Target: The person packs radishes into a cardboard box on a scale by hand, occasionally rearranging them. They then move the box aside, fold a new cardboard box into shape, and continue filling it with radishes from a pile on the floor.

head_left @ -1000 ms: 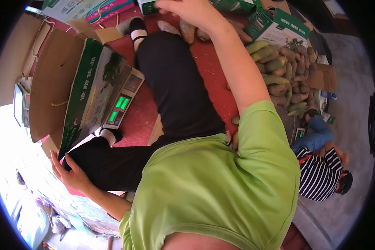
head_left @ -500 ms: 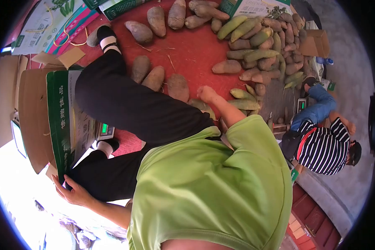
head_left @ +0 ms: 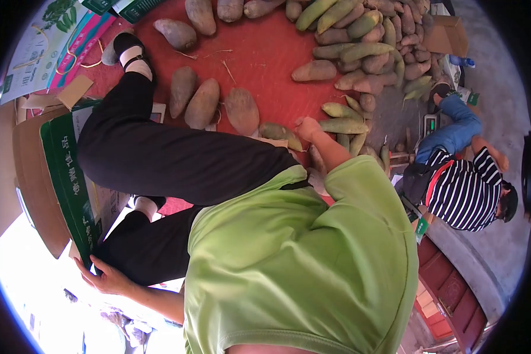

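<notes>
My left hand (head_left: 109, 279) grips the lower corner of a cardboard box (head_left: 64, 162) with a green printed side, thumb and fingers at its edge. The box stands beside my legs, and its inside is mostly hidden. My right hand (head_left: 308, 127) is curled into a loose fist over the red floor covering, and nothing shows in it. Close to it are long green root vegetables (head_left: 343, 125). Left of that hand lies another greenish root (head_left: 279, 134), partly behind my thigh. Large brown root vegetables (head_left: 242, 111) lie beyond my knee.
A big pile of brown and green roots (head_left: 360, 56) covers the upper right. Printed cartons (head_left: 38, 56) stand at the upper left. To the right a co-worker in a striped shirt (head_left: 463, 197) bends near a digital scale (head_left: 430, 123). An open carton (head_left: 446, 36) sits behind the pile.
The view has shifted, and the box leans further over, hiding the lit scale display that showed beside it. My right fist is closer to the green vegetables. My left hand keeps its hold.
</notes>
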`<control>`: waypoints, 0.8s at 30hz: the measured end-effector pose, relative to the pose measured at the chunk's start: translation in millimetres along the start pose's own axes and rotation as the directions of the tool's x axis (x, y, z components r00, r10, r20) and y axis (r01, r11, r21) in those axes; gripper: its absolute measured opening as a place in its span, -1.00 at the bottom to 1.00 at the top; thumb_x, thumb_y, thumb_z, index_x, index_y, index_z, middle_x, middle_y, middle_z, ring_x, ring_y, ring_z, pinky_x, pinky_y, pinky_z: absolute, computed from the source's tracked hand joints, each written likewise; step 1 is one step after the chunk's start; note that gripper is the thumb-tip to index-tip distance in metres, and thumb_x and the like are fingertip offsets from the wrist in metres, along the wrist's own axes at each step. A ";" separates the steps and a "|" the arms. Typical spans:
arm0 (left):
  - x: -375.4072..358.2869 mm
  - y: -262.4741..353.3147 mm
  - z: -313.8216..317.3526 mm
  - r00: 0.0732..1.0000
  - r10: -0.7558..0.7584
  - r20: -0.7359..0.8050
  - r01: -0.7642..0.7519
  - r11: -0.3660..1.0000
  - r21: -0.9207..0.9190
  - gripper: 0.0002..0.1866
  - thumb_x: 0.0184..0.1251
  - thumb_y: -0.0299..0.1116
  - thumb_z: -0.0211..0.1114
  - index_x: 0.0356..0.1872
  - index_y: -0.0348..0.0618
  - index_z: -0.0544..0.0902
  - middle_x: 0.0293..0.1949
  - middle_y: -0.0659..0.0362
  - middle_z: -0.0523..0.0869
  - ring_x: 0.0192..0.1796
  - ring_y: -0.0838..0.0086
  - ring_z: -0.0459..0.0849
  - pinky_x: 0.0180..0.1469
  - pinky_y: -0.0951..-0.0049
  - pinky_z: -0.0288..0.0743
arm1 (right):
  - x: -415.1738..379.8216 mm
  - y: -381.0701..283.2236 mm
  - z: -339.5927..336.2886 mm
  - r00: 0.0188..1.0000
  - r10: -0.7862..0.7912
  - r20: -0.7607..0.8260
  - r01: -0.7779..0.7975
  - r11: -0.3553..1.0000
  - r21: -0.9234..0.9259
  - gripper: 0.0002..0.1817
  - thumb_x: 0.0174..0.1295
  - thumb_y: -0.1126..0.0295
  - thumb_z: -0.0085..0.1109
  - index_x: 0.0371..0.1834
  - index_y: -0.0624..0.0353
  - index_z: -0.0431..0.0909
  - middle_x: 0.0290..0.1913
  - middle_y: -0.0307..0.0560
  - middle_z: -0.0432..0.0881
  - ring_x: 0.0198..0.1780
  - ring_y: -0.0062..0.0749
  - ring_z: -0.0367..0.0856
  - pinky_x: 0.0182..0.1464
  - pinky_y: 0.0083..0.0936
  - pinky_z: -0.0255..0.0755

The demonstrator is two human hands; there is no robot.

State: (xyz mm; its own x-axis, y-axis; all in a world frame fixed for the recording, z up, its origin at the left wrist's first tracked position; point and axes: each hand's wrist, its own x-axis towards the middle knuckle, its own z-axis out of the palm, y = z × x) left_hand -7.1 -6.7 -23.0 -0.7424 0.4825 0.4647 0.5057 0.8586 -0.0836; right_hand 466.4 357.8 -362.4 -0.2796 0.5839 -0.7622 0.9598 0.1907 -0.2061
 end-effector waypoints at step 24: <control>-2.2 -5.7 5.1 1.000 0.000 0.005 0.000 0.998 0.055 -0.60 0.38 -0.17 0.22 0.21 0.04 0.55 0.09 0.17 0.66 0.10 0.32 0.61 0.06 0.25 0.55 | -44.4 195.2 -53.4 0.681 0.649 -0.339 -0.522 0.755 0.396 -0.12 -0.19 0.20 0.50 0.31 0.16 0.36 0.17 0.17 0.52 0.23 -0.01 0.48 0.28 -0.27 0.33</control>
State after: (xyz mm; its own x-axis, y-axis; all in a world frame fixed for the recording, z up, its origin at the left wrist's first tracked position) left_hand -10.7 -11.7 -28.1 -0.7447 0.4831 0.4605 0.4807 0.8669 -0.1321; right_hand 664.7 411.3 -336.1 0.4239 0.7888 -0.4450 0.8807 -0.4736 -0.0007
